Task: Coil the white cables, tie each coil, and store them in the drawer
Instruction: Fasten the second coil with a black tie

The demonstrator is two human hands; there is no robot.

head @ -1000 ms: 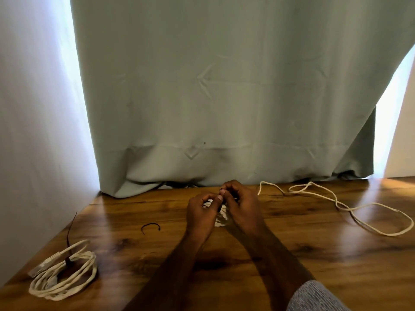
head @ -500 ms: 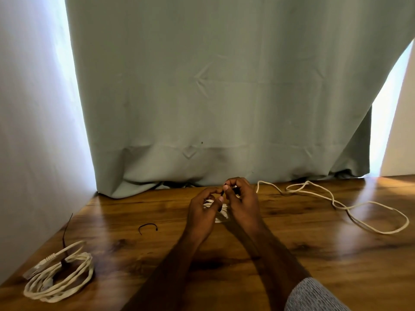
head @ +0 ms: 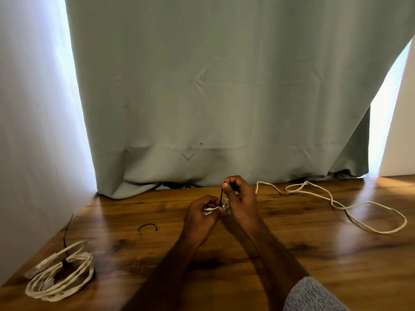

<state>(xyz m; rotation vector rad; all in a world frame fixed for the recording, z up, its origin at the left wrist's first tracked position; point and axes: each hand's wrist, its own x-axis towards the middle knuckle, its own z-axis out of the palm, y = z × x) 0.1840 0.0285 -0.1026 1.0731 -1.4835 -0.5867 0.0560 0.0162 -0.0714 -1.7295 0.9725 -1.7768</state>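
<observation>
Small white coil gripped mid-table, black tie upright — tied coil left, loose cable right.

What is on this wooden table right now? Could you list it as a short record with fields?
left hand: left hand grips a small white cable coil
right hand: right hand pinches a thin black tie, pulling it up from the coil
tied coil: white cable coil with black tie, near left
spare tie: curved black tie lying loose
loose cable: uncoiled white cable, right
surface: brown wooden table
</observation>
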